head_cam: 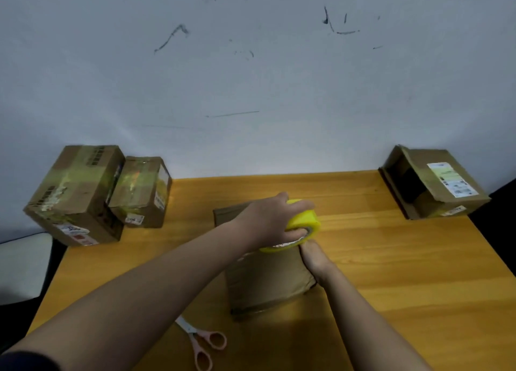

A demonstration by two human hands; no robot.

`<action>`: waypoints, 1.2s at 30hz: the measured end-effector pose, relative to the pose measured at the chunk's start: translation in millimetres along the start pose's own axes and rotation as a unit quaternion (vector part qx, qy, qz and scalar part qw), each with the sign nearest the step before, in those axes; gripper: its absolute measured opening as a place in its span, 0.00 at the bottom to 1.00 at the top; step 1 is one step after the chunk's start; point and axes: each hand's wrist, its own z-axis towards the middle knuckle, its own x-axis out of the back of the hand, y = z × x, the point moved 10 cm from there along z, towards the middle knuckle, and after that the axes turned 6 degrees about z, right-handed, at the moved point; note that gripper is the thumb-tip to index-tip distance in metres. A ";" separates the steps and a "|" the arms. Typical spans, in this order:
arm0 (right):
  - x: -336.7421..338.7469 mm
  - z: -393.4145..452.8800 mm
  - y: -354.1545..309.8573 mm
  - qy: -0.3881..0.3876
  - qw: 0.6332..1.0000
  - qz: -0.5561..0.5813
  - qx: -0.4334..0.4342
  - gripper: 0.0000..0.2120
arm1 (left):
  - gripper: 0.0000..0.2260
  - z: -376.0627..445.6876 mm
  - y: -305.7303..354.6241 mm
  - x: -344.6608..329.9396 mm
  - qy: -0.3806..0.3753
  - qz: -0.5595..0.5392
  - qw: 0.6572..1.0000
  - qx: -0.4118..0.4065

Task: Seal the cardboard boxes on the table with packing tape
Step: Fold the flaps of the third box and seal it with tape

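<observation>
Desk (391,273) first: box (268,281) lying mid-desk, long axis running away from the body toward the wall. Yellow tape (303,222) sitting over the far half of the box top, so the strip probably wants pulling straight along that axis. Left hand (268,219) curled round the roll, thumb at the core. Right hand (314,259) just below the roll, pressed against the box's right edge; can't tell if pinching the tape end.
</observation>
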 end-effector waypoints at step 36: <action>-115.3 -54.4 -31.3 0.033 0.822 -0.520 0.230 0.47 | 0.30 -137.7 -100.4 8.2 -0.042 -0.040 0.988 0.143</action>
